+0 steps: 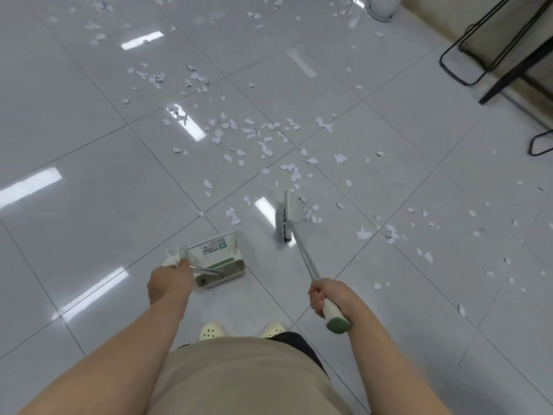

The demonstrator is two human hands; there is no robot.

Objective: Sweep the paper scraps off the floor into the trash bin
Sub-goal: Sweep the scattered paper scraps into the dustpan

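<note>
My right hand (324,298) grips the broom (299,241) handle, bristles on the tile among paper scraps (254,136); my left hand (169,283) grasps the dustpan (217,256) handle beside it.

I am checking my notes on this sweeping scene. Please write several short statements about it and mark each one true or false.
1. The right hand grips the broom handle. True.
2. The left hand hangs free and holds nothing. False: it holds the dustpan by its handle.
3. Paper scraps lie scattered over the floor. True.
4. The dustpan is full of scraps. False: no scraps show in it.
5. The broom head is beside the dustpan, to its right. True.
</note>
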